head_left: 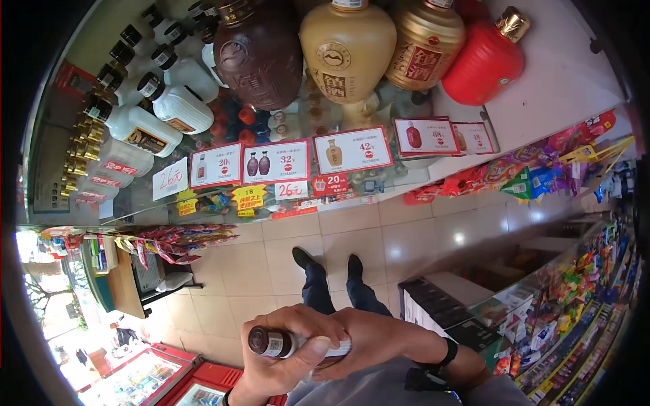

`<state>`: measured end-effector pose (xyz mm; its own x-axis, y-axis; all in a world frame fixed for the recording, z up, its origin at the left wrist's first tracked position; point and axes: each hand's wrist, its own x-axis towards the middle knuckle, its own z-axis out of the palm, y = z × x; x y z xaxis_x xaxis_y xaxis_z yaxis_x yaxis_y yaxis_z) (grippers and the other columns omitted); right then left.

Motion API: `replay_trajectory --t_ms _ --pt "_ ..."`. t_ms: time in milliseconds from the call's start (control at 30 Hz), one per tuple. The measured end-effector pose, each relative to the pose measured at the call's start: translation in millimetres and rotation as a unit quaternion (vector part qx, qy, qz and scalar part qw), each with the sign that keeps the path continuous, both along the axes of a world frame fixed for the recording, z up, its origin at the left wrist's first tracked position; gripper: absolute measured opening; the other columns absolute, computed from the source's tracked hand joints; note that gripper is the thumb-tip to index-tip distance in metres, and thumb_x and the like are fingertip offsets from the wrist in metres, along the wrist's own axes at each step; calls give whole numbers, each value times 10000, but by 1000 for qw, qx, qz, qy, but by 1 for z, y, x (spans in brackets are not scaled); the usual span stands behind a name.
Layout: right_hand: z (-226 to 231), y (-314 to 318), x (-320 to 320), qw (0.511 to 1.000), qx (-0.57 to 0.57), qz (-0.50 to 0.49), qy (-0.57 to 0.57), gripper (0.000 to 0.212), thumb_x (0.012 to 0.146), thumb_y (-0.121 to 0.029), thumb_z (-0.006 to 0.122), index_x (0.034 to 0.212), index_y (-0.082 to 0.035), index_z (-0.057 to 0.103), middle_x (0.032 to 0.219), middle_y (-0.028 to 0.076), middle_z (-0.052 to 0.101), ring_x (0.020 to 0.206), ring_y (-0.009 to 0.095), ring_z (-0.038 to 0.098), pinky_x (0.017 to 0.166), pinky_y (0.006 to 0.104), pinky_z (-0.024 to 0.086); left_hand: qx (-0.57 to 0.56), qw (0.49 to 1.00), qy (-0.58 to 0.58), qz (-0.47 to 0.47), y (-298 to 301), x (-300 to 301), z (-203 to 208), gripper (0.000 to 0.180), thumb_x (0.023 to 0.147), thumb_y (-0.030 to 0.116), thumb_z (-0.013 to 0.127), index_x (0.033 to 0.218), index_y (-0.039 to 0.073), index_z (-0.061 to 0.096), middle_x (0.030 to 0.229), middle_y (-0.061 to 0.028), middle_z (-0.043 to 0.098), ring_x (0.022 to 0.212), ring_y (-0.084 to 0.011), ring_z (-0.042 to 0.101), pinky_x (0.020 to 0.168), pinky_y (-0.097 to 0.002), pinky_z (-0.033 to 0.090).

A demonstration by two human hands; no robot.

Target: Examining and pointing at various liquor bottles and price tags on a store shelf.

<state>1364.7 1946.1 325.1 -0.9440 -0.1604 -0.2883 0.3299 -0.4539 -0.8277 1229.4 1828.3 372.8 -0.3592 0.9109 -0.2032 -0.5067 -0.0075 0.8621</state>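
Low in front of my body, both my hands grip a white liquor bottle (337,352) with a dark brown cap, lying tilted with its cap toward the left. My left hand (283,369) wraps around it just behind the cap, thumb across the top. Fingers of my right hand (376,333) close on the bottle's other end, overlapping the left fingers. Most of its body and label is hidden by my hands. A glass shelf beyond them carries a dark brown jug-shaped bottle (258,57), a tan bottle (348,47), a gold bottle (426,42) and a red bottle (483,62).
Several white bottles (177,105) crowd the shelf's left end. Price cards (276,162) line its front edge. Snack packets (535,177) hang at the right; a glass display case (504,304) stands at my right. Red-framed freezers (145,379) are at lower left. Tiled floor (264,260) lies below.
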Motion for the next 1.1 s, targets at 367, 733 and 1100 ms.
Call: replay_trajectory --t_ms 367,733,1100 --pt "-7 0 -1 1000 3 -2 -2 561 792 -352 877 1092 51 628 896 92 698 796 138 676 734 290 523 -23 998 49 24 1 5 -1 281 971 188 717 825 26 539 760 -192 644 733 -316 665 771 -524 570" --pt "-3 2 3 1000 21 -18 0 558 773 -396 876 1033 46 656 887 103 703 809 179 677 749 307 521 -34 999 40 3 6 4 3 250 987 161 693 841 28 540 770 -197 646 763 -323 677 797 -534 574" --pt "-3 7 1 999 52 2 1 590 776 -383 851 1084 71 635 918 118 705 819 171 673 753 311 527 -30 999 46 -2 7 3 7 232 986 148 689 856 22 543 775 -202 647 763 -327 678 797 -541 579"
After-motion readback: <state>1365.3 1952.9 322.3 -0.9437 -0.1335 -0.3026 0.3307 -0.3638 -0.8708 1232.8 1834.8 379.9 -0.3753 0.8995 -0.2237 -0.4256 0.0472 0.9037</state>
